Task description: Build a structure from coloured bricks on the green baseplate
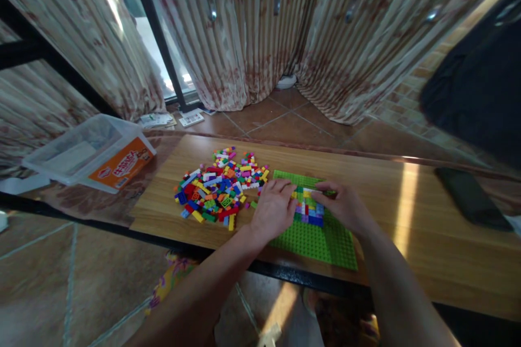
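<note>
A green studded baseplate (pixel 313 246) lies on the wooden board, with a block of multicoloured toy bricks (pixel 308 210) set on its upper middle part. My left hand (pixel 273 209) rests at the left side of these bricks, its fingers bent and close together; whatever is under the fingertips is hidden. From the right, my right hand (pixel 342 203) reaches to the top right of the bricks, thumb and forefinger drawn together in a pinch beside a white brick. Anything between those fingertips is too small to make out.
Left of the baseplate spreads a heap of loose toy bricks (pixel 215 187). A clear plastic box (pixel 87 146) with an orange label stands farther left. A dark phone (pixel 468 195) lies at the right on the wooden board (pixel 378 184). Striped curtains (pixel 252 43) hang behind.
</note>
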The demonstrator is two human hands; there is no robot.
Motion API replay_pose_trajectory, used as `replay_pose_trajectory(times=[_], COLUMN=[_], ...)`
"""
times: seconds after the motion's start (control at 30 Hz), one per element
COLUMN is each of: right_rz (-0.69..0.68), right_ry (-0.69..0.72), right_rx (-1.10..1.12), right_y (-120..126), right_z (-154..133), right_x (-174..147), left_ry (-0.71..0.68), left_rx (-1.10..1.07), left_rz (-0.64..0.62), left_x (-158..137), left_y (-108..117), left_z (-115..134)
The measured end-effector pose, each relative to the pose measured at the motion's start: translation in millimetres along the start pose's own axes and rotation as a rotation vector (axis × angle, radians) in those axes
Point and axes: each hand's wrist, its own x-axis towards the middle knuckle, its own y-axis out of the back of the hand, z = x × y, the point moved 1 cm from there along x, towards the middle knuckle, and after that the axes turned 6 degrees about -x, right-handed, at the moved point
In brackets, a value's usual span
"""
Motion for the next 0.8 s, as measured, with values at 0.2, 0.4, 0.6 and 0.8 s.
replay_pose_trajectory(times=[0.2, 0.4, 0.6, 0.8], right_rz=[-0.010, -0.007, -0.018, -0.023], right_ry=[-0.022, -0.008, 0.002, 0.001], right_rx=[-0.018, -0.028, -0.022, -0.030], right_y=[-0.1, 1.9, 2.9, 2.3], right_z=[1.9, -0.8, -2.1, 2.2], right_x=[0.0, -1.5, -1.5, -0.4], left_ry=[-0.021, 0.135, 0.137, 0.235], left_rx=[0.045, 0.054, -0.045, 0.024], left_rz=[-0.028, -0.016, -0.260, -0.135], left_x=[5.8, 22.6, 17.8, 13.1], left_y=[11.0, 52.5, 86.0, 99.7], left_z=[-8.4, -47.7, -65.3, -76.3])
